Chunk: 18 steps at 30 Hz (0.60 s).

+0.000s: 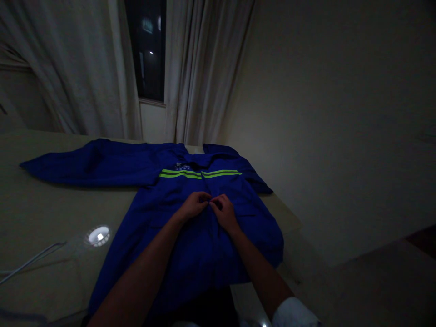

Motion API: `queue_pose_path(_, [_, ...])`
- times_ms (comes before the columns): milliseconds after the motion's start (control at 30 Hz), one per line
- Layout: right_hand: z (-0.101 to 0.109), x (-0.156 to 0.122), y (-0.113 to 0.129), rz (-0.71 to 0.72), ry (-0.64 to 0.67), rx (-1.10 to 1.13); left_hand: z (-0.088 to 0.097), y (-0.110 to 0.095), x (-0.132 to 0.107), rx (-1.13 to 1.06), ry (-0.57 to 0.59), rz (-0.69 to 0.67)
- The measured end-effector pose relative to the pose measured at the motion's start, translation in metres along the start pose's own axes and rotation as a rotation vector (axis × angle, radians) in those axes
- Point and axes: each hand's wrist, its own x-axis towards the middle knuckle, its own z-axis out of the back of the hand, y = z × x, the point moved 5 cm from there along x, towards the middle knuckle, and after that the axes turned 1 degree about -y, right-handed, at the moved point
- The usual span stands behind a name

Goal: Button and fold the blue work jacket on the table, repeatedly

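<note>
A blue work jacket [190,245] with two bright green stripes [199,173] across the chest lies front up on a pale table [41,213]. One sleeve stretches out to the left. My left hand [194,205] and my right hand [223,211] meet at the middle of the jacket's front, just below the stripes. Both have their fingers curled in a pinch on the front opening of the cloth. Whether a button or a zip lies between the fingertips is too dark to make out.
A round reflection of a lamp [98,235] shows on the table left of the jacket. A thin white hanger or wire [30,261] lies at the left edge. Pale curtains [197,68] and a dark window [150,45] stand behind. The table's right edge drops off beside the jacket.
</note>
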Motion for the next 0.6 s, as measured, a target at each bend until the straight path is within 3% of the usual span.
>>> queue_pose_path(300, [-0.004, -0.011, 0.012, 0.11, -0.024, -0.203, 0.003, -0.003, -0.001, -0.282, -0.037, 0.181])
queue_pose_path(600, [-0.007, -0.013, 0.017, 0.124, 0.04, -0.311, 0.005, 0.002, -0.002, -0.265, -0.081, 0.218])
